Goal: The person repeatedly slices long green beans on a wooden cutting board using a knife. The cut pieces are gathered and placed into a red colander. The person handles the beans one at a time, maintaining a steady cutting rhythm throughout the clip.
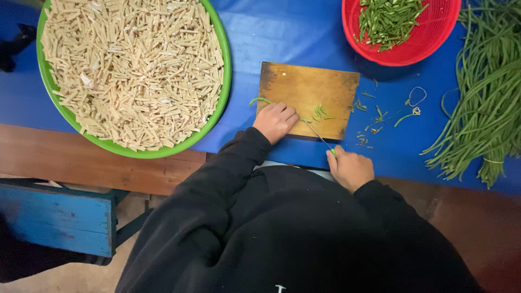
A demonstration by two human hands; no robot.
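My left hand [275, 120] rests closed on the near left part of a wooden cutting board [309, 87], pinning a long green bean [259, 100] whose end curls out past the board's left edge. My right hand [350, 169] grips a thin knife [317, 134] by its green handle. The blade angles up and left onto the board, right beside my left fingers. A few short cut green pieces [319, 113] lie on the board by the blade tip.
A large green basin [224, 81] of pale cut strips fills the upper left. A red basket [429, 46] of chopped green pieces stands upper right. Long green beans [483, 103] are piled at the right on a blue sheet [293, 32]. Scraps [374, 116] lie beside the board. A blue bench [59, 217] sits lower left.
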